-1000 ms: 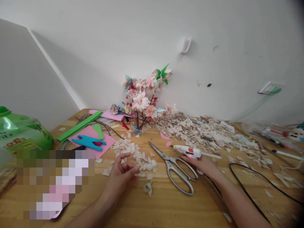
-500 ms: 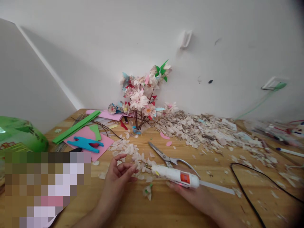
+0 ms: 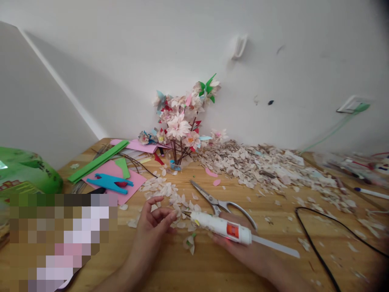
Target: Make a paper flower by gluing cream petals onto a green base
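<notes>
My right hand (image 3: 234, 243) is wrapped round a white hot glue gun (image 3: 212, 224) from below. The gun lies level, its nozzle pointing left and a glue stick (image 3: 276, 246) jutting from its back end. My left hand (image 3: 156, 223) pinches a small pale petal (image 3: 178, 211) between thumb and fingertips, mostly hidden, close to the nozzle. Below the nozzle, a small paper flower with a green tip (image 3: 190, 242) lies on the table. Scissors (image 3: 215, 202) rest partly open just behind the gun. Loose pale petals (image 3: 164, 188) are scattered beyond my left hand.
A bunch of paper flowers (image 3: 179, 125) stands upright at the back. To its right spreads a heap of dry petals (image 3: 252, 166). Pink paper (image 3: 133, 184), a blue plastic piece (image 3: 109, 183) and a green strip (image 3: 99, 161) lie left. A black cord (image 3: 316, 247) curves at right.
The glue gun has shifted slightly left and down, its nozzle nearer my left fingertips. My left hand has barely moved and keeps its pinch.
</notes>
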`<act>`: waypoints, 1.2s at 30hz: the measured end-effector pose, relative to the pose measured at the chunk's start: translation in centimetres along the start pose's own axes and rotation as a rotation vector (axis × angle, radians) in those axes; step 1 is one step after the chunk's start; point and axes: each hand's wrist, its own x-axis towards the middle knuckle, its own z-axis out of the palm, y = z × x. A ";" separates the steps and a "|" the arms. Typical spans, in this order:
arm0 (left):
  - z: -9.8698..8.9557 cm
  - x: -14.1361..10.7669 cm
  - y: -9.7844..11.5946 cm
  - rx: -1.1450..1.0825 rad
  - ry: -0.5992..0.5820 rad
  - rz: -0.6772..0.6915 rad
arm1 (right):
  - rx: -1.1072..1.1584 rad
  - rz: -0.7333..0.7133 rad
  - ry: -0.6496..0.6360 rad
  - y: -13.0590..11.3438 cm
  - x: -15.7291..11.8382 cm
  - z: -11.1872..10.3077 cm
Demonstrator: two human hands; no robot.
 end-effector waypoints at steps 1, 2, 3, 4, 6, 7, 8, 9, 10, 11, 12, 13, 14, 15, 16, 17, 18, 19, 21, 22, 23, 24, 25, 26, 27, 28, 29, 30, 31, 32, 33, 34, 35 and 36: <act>0.0 0.0 0.0 -0.003 0.002 0.000 | 0.001 0.003 -0.002 0.0 0.0 0.0; 0.0 0.0 0.0 -0.005 0.004 -0.002 | 0.002 0.008 -0.009 0.0 0.0 0.0; 0.0 0.0 0.0 -0.008 0.004 -0.004 | 0.003 0.011 -0.013 0.0 0.0 0.0; 0.0 0.0 0.0 -0.011 0.005 -0.005 | 0.005 0.015 -0.011 0.0 0.0 0.1; -0.1 0.0 0.0 -0.016 0.003 -0.004 | 0.005 0.020 -0.006 0.1 0.0 0.1; -0.1 0.0 0.0 -0.017 0.000 -0.003 | 0.004 0.021 -0.009 0.1 0.0 0.1; -0.1 0.0 0.0 -0.020 -0.002 0.000 | 0.001 0.021 -0.010 0.1 0.0 0.1; -0.1 0.0 0.0 -0.022 -0.005 0.002 | -0.003 0.021 -0.018 0.1 0.0 0.1; -0.1 0.0 0.1 -0.021 -0.005 0.000 | -0.009 0.023 -0.023 0.0 0.0 0.1; -0.1 0.0 0.1 -0.019 -0.005 -0.002 | -0.018 0.025 -0.024 0.0 0.1 0.1; 0.0 0.0 0.1 -0.018 -0.005 -0.003 | -0.025 0.022 -0.018 -0.1 0.1 0.1; 0.0 0.0 0.1 -0.017 -0.005 -0.004 | -0.033 0.019 -0.012 -0.1 0.1 0.1; 0.0 0.0 0.1 -0.017 -0.006 -0.005 | -0.039 0.013 -0.005 -0.1 0.1 0.1; 0.0 0.0 0.1 -0.018 -0.008 -0.005 | -0.042 0.008 -0.005 -0.1 0.2 0.1; 0.1 0.0 0.1 -0.018 -0.010 -0.006 | -0.042 0.004 -0.003 -0.1 0.2 0.1; 0.1 0.0 0.1 -0.019 -0.013 -0.004 | -0.041 -0.002 -0.007 -0.1 0.2 0.1; 0.1 0.0 0.1 -0.018 -0.013 -0.004 | -0.039 -0.008 -0.008 -0.1 0.1 0.1; 0.1 0.0 0.0 -0.017 -0.012 -0.004 | -0.037 -0.010 -0.010 0.0 0.1 0.2; 0.0 0.0 0.0 -0.018 -0.006 -0.001 | -0.035 -0.014 -0.011 -0.1 0.1 0.1; 0.0 0.0 -0.1 -0.018 -0.006 -0.002 | -0.036 -0.019 -0.007 -0.1 0.0 0.1; 0.0 0.0 -0.1 -0.019 -0.006 -0.003 | -0.040 -0.026 -0.002 -0.2 0.0 0.1; 0.0 0.1 -0.1 -0.020 -0.008 -0.003 | -0.043 -0.037 0.000 -0.2 0.1 0.1; 0.0 0.1 -0.1 -0.020 -0.010 -0.002 | -0.047 -0.051 0.001 -0.3 0.1 0.1; 0.0 0.1 -0.1 -0.020 -0.010 -0.001 | -0.051 -0.061 0.001 -0.3 0.1 0.1; 0.0 0.1 -0.1 -0.020 -0.008 -0.001 | -0.052 -0.065 -0.005 -0.3 0.2 0.1; 0.0 0.1 -0.1 -0.021 -0.003 0.000 | -0.052 -0.064 -0.010 -0.3 0.2 0.1; 0.0 0.1 -0.1 -0.020 0.000 -0.002 | -0.051 -0.060 -0.016 -0.2 0.2 0.2; 0.0 0.2 -0.1 -0.019 0.002 -0.005 | -0.051 -0.054 -0.021 -0.2 0.2 0.2; 0.0 0.2 -0.1 -0.018 0.005 -0.008 | -0.054 -0.053 -0.018 -0.1 0.2 0.2; 0.0 0.2 -0.1 -0.019 0.005 -0.012 | -0.057 -0.057 -0.018 0.0 0.2 0.2; 0.0 0.2 -0.1 -0.020 0.004 -0.015 | -0.062 -0.064 -0.010 0.0 0.1 0.2; 0.0 0.2 -0.1 -0.022 0.003 -0.016 | -0.066 -0.069 0.002 0.1 0.1 0.2; 0.0 0.2 -0.1 -0.023 0.000 -0.017 | -0.070 -0.071 0.012 0.1 0.0 0.2; 0.0 0.2 -0.1 -0.023 -0.004 -0.017 | -0.071 -0.069 0.022 0.0 0.0 0.2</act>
